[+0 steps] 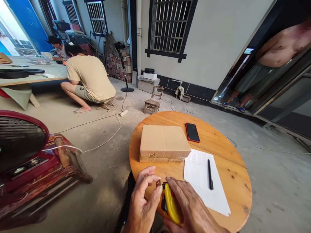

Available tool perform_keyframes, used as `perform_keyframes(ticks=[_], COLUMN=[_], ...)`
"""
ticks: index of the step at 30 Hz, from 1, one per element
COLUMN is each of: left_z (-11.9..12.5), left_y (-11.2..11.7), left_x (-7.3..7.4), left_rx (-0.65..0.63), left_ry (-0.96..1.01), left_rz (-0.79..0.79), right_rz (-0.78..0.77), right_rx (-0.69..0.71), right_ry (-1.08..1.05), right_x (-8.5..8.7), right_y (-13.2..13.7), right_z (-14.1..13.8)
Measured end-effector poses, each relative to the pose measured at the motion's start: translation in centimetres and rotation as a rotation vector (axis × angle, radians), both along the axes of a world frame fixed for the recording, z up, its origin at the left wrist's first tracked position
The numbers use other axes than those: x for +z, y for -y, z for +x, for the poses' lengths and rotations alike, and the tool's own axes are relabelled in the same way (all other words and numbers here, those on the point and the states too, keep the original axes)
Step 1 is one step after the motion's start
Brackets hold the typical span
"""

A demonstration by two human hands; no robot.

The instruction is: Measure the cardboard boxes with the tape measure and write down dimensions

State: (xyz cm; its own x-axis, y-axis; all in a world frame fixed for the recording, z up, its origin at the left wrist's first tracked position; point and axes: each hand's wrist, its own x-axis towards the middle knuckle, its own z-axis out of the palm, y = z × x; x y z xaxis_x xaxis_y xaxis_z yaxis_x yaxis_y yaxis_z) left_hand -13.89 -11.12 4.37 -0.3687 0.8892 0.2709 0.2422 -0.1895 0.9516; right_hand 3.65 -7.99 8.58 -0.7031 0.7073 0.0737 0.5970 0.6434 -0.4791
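Observation:
Over the near edge of the round wooden table (236, 176), my right hand (190, 202) is wrapped round a yellow and black tape measure (172, 204). A bit of red shows on its case beside my fingers. My left hand (145, 197) pinches the small end piece of the tape measure between thumb and forefinger, close to the case; its other fingers are curled. Just beyond both hands lies a closed cardboard box (164, 139) with tape along its near side. To its right are sheets of white paper (198, 174) with writing, and a black pen (210, 174) on top.
A phone (192, 132) in a red case lies behind the paper. A red fan (21, 155) stands at left. Cables (104, 142) cross the floor near a small wooden chair (153, 100). A person (89, 76) squats by a long table; another person (274, 55) stands in the doorway.

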Motion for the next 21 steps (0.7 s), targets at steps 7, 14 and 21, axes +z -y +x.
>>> perform_keyframes(ticks=[7,14,21], left_z=[-1.3,-2.3,-1.3], left_y=[-0.1,-0.3,-0.7], left_x=[0.2,-1.9,-4.5], left_rx=[0.006,0.123,0.137], left_ry=[-0.083,-0.287,-0.503], left_rz=[0.074,0.143,0.196], right_rz=[0.209,0.263,0.188], right_rx=[0.041,0.010,0.092], right_ry=[-0.005,0.051,0.204], right_x=[3.1,7.8,7.7], right_y=[-1.3,-9.3,-17.1], right_z=[-2.4,-3.9,-8.0])
